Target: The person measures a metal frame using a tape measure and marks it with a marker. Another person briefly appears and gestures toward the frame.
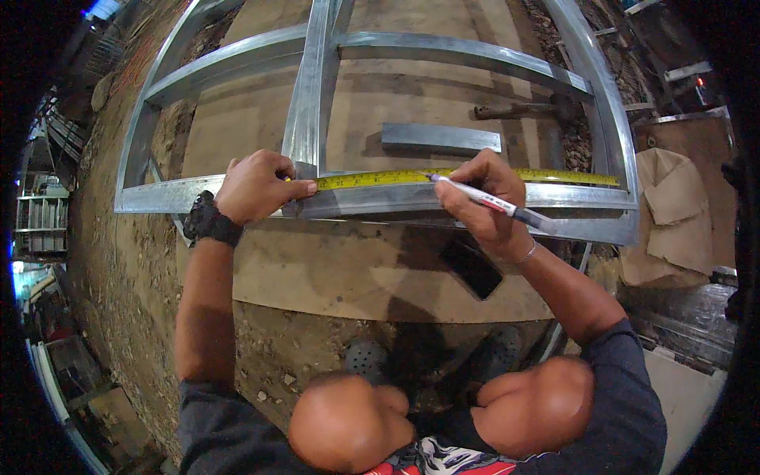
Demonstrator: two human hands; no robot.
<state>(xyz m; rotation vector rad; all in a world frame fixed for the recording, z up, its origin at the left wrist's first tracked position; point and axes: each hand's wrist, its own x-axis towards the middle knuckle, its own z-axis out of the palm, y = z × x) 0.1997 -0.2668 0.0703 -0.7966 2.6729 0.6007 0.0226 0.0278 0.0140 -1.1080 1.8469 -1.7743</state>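
Note:
A yellow tape measure (372, 179) stretches along the near bar of a silver metal frame (372, 199), its far end close to the frame's right corner. My left hand (257, 186) grips the tape at its left end, beside the upright middle bar; its case is mostly hidden by the fingers. In my right hand (491, 178) is a white and dark marker pen (522, 214), pinched between thumb and fingers. Its tip points left and meets the tape's edge, or hovers just over it; I cannot tell which.
Inside the frame lie a short metal tube (439, 138) and what looks like a hammer (518, 111). A black phone (473, 267) rests on the tan board (340, 273) under the frame. A folded brown sheet (673, 214) sits at the right.

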